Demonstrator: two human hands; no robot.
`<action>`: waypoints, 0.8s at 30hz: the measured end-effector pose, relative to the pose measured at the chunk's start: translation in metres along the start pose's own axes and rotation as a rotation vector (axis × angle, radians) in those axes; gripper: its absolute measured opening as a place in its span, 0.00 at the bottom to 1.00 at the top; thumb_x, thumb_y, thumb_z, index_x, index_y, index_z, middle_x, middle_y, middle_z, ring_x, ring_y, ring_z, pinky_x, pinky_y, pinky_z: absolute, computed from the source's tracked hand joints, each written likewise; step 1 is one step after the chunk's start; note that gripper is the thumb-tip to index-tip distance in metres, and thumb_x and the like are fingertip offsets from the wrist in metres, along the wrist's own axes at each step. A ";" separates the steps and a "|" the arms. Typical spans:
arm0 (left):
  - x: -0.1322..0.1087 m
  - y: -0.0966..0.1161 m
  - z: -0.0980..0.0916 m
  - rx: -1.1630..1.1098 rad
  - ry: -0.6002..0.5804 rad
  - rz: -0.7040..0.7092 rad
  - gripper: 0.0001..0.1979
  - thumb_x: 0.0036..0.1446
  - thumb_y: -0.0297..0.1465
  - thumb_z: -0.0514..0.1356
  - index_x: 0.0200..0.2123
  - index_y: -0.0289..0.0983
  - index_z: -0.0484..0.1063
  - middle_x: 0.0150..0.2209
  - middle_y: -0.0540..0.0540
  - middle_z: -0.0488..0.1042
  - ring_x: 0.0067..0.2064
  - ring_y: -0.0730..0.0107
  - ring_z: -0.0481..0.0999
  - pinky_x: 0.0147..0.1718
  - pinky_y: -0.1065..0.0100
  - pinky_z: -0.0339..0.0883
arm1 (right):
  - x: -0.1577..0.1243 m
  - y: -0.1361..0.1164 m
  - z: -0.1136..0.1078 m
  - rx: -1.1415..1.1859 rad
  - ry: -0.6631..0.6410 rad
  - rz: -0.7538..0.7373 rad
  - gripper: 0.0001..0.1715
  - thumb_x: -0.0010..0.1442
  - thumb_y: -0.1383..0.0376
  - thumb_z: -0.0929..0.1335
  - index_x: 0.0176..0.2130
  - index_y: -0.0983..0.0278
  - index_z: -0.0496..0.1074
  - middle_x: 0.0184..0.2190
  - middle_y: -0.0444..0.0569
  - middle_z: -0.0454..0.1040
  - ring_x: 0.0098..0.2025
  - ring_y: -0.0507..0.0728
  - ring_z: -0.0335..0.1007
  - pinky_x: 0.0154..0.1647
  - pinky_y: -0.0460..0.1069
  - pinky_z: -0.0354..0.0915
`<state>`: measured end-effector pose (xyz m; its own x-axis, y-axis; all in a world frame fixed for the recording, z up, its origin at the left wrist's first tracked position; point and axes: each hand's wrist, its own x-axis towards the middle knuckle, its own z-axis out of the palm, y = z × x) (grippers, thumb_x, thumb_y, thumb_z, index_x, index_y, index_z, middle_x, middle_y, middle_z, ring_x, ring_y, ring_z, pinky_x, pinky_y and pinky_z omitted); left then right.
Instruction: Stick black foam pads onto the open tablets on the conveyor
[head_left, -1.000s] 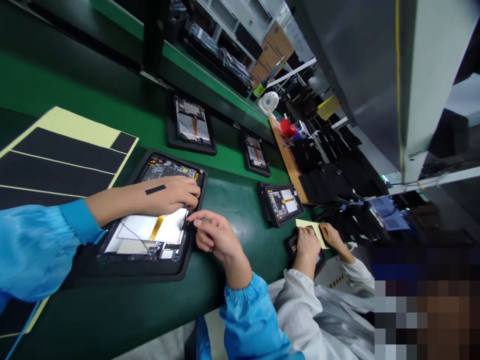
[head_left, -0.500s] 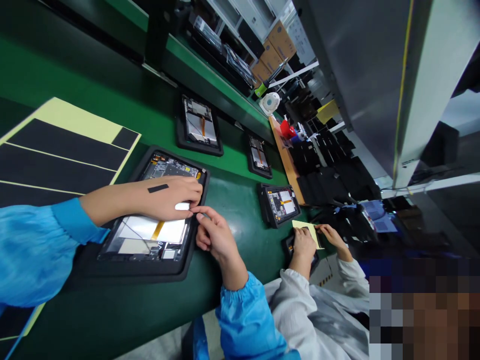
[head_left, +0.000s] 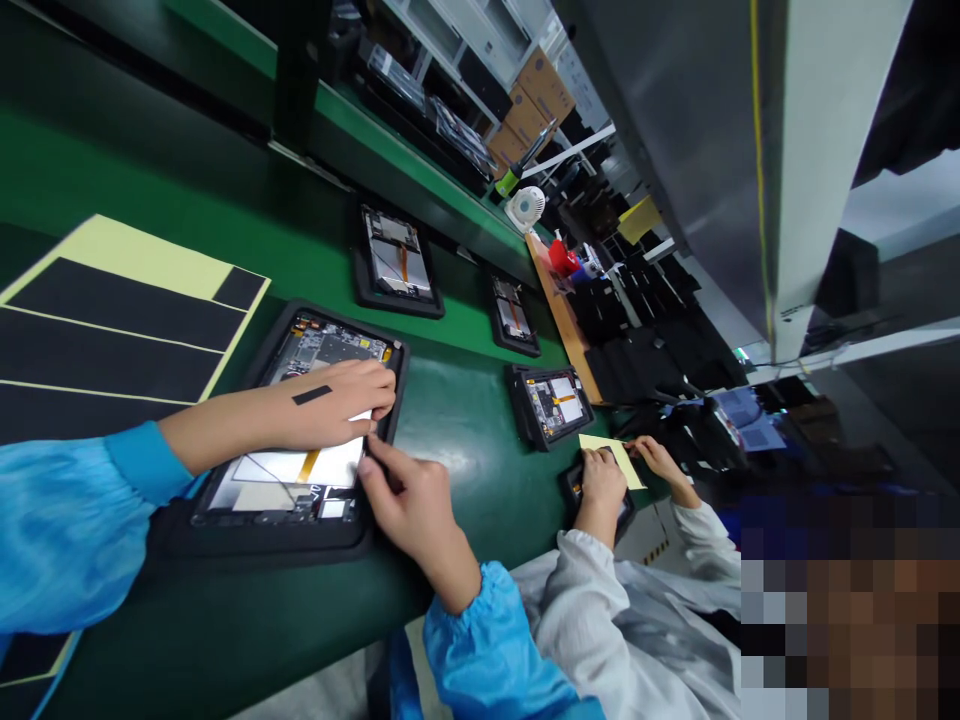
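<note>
In front of me an opened tablet (head_left: 341, 345) lies in a black tray (head_left: 330, 540). Its circuit board, white battery and orange ribbon cable are exposed. My left hand (head_left: 337, 400) rests palm down across it, fingers bent toward the right edge and thumb on the battery. A short black strip (head_left: 312, 395) sticks to the back of that hand. My right hand (head_left: 420, 500) touches the tablet's right edge with forefinger and thumb, slightly apart; its other fingers are folded. A yellow backing sheet with black adhesive pieces (head_left: 127, 320) lies at left, partly under my left sleeve.
More opened tablets stand in trays farther along the green bench: one tablet (head_left: 397, 258), another (head_left: 514, 310) and a third (head_left: 555, 403). A co-worker's hands (head_left: 604, 485) hold a yellow sheet (head_left: 621, 462) over a tablet at right. A white fan (head_left: 525, 208) stands behind.
My right forefinger and thumb have shifted left onto the tablet's edge and spread a little. My left hand stays over the tablet. The whole view has shifted slightly.
</note>
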<state>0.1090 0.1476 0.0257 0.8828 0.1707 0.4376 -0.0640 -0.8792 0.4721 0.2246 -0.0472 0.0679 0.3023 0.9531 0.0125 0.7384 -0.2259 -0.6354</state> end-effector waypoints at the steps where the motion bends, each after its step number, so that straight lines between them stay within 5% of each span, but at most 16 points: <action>1: 0.000 -0.001 0.001 -0.016 -0.006 -0.001 0.26 0.72 0.35 0.38 0.33 0.35 0.73 0.40 0.47 0.70 0.43 0.67 0.68 0.43 0.64 0.64 | -0.004 -0.002 -0.001 -0.092 -0.063 -0.032 0.27 0.73 0.51 0.67 0.61 0.61 0.81 0.27 0.51 0.80 0.25 0.58 0.71 0.32 0.50 0.60; 5: 0.004 -0.006 0.002 -0.035 -0.031 0.029 0.21 0.74 0.36 0.44 0.37 0.35 0.74 0.41 0.45 0.72 0.45 0.64 0.69 0.47 0.63 0.67 | -0.012 -0.007 -0.005 -0.265 -0.172 -0.173 0.26 0.76 0.51 0.66 0.58 0.63 0.82 0.24 0.51 0.78 0.26 0.59 0.72 0.32 0.50 0.61; 7: 0.004 -0.010 -0.003 -0.021 -0.042 0.070 0.20 0.75 0.34 0.45 0.39 0.35 0.75 0.42 0.43 0.74 0.45 0.62 0.71 0.51 0.61 0.69 | -0.011 -0.005 -0.005 -0.217 -0.113 -0.203 0.23 0.77 0.53 0.64 0.46 0.62 0.85 0.26 0.52 0.79 0.30 0.59 0.74 0.37 0.50 0.65; 9: -0.002 -0.014 -0.008 0.062 0.017 0.061 0.21 0.76 0.32 0.43 0.46 0.36 0.77 0.48 0.40 0.76 0.52 0.58 0.73 0.62 0.54 0.66 | -0.008 0.002 -0.002 -0.157 0.049 -0.151 0.20 0.76 0.57 0.64 0.44 0.62 0.84 0.35 0.56 0.82 0.40 0.62 0.78 0.45 0.53 0.70; 12: -0.029 -0.027 -0.011 0.337 0.289 -0.166 0.25 0.76 0.36 0.43 0.55 0.33 0.77 0.60 0.32 0.74 0.68 0.45 0.67 0.73 0.38 0.50 | -0.002 0.016 0.013 -0.059 0.285 -0.036 0.19 0.68 0.62 0.68 0.54 0.66 0.80 0.53 0.66 0.80 0.57 0.69 0.76 0.59 0.63 0.72; 15: -0.062 -0.050 -0.004 0.462 0.451 -0.459 0.33 0.71 0.48 0.43 0.46 0.29 0.80 0.58 0.22 0.75 0.69 0.28 0.65 0.69 0.26 0.53 | 0.005 0.027 0.043 0.128 0.419 -0.014 0.14 0.60 0.64 0.70 0.46 0.63 0.79 0.57 0.66 0.79 0.62 0.73 0.75 0.64 0.69 0.71; 18: -0.082 -0.069 0.002 0.235 0.442 -0.630 0.34 0.67 0.55 0.46 0.45 0.37 0.82 0.55 0.33 0.79 0.61 0.36 0.77 0.65 0.34 0.69 | 0.013 0.029 0.075 0.368 0.534 0.060 0.13 0.57 0.61 0.72 0.44 0.57 0.78 0.57 0.61 0.81 0.61 0.73 0.77 0.66 0.70 0.70; 20: -0.086 -0.071 0.006 0.061 0.497 -0.650 0.35 0.66 0.59 0.48 0.44 0.39 0.84 0.55 0.36 0.80 0.60 0.38 0.78 0.66 0.38 0.71 | 0.019 0.027 0.085 0.564 0.599 0.106 0.14 0.55 0.58 0.74 0.43 0.55 0.77 0.55 0.59 0.82 0.58 0.72 0.80 0.63 0.67 0.73; 24: -0.083 -0.061 0.020 -0.325 0.625 -0.732 0.35 0.66 0.61 0.52 0.53 0.43 0.85 0.64 0.42 0.75 0.68 0.41 0.72 0.70 0.42 0.67 | 0.028 0.015 0.067 0.938 0.664 0.218 0.19 0.49 0.55 0.77 0.41 0.54 0.76 0.50 0.55 0.84 0.45 0.68 0.86 0.50 0.61 0.79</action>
<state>0.0490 0.1780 -0.0548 0.3608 0.9024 0.2355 0.1889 -0.3180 0.9291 0.2043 -0.0108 0.0070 0.8281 0.5576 0.0581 -0.0180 0.1300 -0.9913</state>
